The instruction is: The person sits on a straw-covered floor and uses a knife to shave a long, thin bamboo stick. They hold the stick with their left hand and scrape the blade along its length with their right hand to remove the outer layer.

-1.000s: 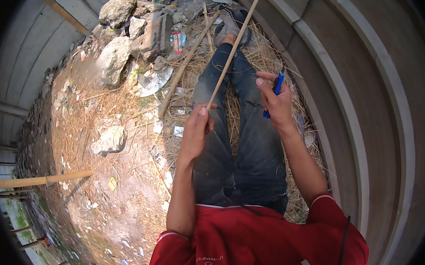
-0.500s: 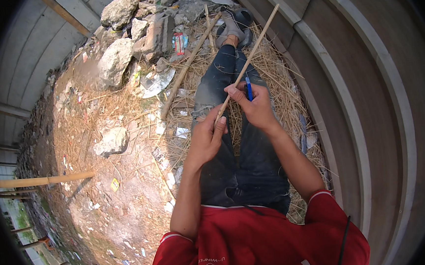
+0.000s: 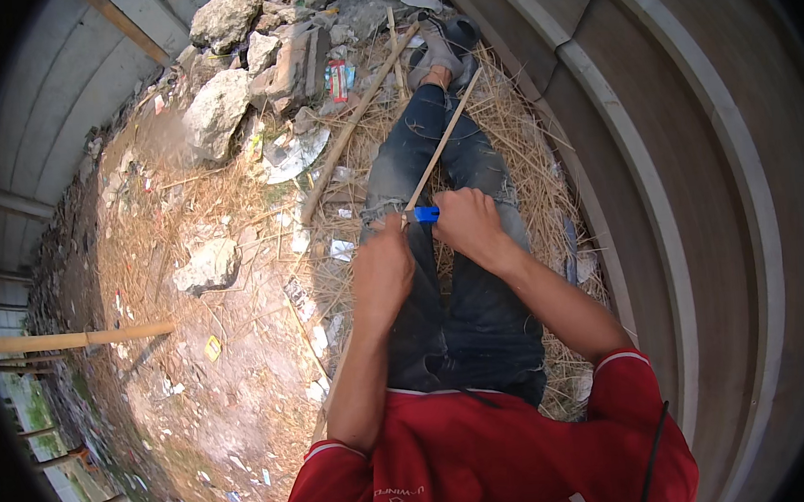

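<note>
Over the dark pants (image 3: 464,340), the left hand (image 3: 386,260) is curled tight around a thin stick (image 3: 448,143). The stick leans up and a bit to the right, toward the shoes (image 3: 441,54). The right hand (image 3: 468,220) is closed around a small blue tool (image 3: 427,215), just beside the left hand. I cannot tell if the tool touches the stick. Dry straw (image 3: 527,140) lies around the pants, near a ridged wall (image 3: 710,183).
</note>
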Motion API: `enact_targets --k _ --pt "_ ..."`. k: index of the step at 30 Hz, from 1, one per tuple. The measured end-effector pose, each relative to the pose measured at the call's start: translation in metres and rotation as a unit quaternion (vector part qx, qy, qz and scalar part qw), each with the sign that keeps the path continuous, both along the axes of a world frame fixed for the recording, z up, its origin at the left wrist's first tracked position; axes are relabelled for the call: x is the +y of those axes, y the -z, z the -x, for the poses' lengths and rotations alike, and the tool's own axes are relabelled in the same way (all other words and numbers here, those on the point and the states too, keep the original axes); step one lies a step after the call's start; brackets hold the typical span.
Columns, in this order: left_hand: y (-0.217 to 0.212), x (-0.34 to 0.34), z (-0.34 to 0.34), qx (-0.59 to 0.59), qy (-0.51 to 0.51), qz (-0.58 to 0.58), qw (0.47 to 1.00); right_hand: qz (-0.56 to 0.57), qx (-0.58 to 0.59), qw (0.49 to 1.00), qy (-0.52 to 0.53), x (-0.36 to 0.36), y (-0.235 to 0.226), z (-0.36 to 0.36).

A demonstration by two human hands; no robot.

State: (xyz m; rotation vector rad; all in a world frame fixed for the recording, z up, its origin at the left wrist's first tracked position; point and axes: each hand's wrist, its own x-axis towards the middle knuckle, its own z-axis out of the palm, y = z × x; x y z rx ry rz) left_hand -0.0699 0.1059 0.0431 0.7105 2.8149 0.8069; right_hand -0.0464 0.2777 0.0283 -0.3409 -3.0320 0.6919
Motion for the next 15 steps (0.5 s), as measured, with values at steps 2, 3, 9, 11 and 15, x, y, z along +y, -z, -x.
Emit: enact_targets --k 2,3,9,11,15 --pt "0.004 0.001 0.003 0.004 -0.01 0.008 1.0 -0.006 0.015 1.0 0.01 0.001 0.004 0.012" --pt "0.004 0.004 0.007 0.01 -0.015 0.012 1.0 -0.01 0.022 1.0 0.015 0.001 0.007 0.017" --pt "0.014 -0.006 0.022 0.018 -0.027 0.031 0.999 -0.014 0.055 0.993 0.104 0.021 0.02 0.065" --pt "0.023 -0.014 0.004 -0.005 -0.017 0.045 0.999 0.002 -0.025 0.98 0.195 0.075 0.02 0.086" --pt "0.029 -0.037 -0.041 -0.064 0.008 0.057 0.996 -0.008 -0.033 0.94 0.338 0.17 0.041 0.08"
